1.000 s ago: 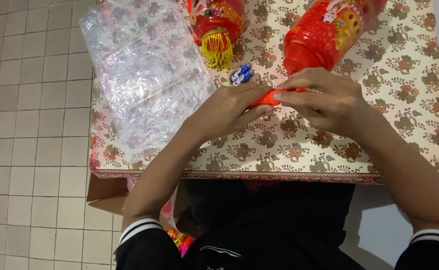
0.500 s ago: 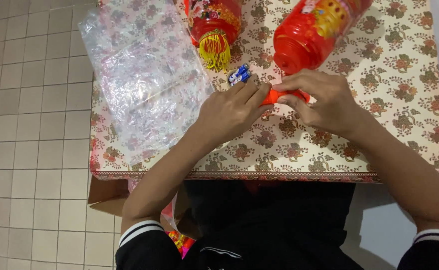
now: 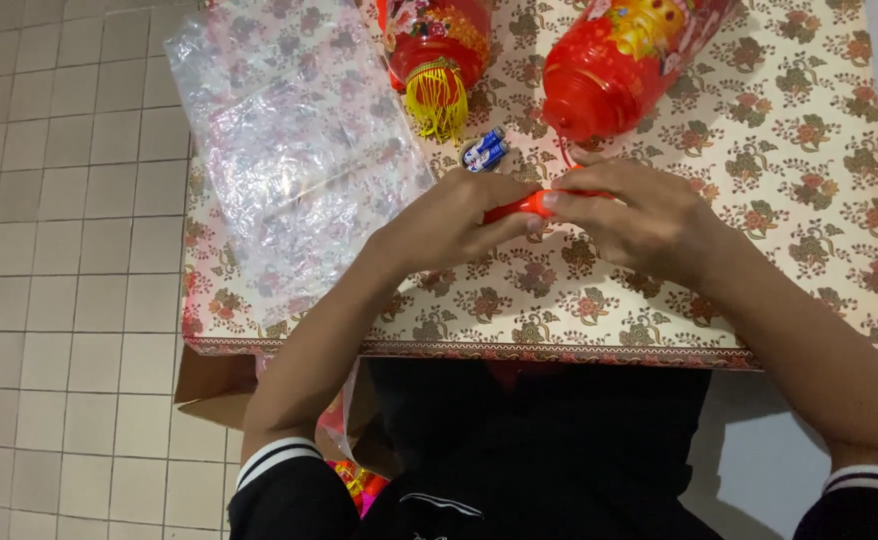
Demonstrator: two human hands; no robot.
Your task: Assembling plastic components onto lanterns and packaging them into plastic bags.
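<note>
Slim orange-red plastic stick [image 3: 529, 206]: held level just above the floral-patterned tablecloth [image 3: 809, 200], pinched at its two ends. Left hand [image 3: 454, 222]: fingers closed on the stick's left end. Right hand [image 3: 639, 215]: fingertips closed on its right end. Large red paper lantern [image 3: 619, 65]: lying just beyond the right hand, a thin red string running from it towards the stick. Second red lantern with yellow tassel [image 3: 437, 55]: further left. Small blue-and-white item [image 3: 484, 152]: between tassel and left hand. Crinkled clear plastic bag [image 3: 289, 150]: at the cloth's left edge.
</note>
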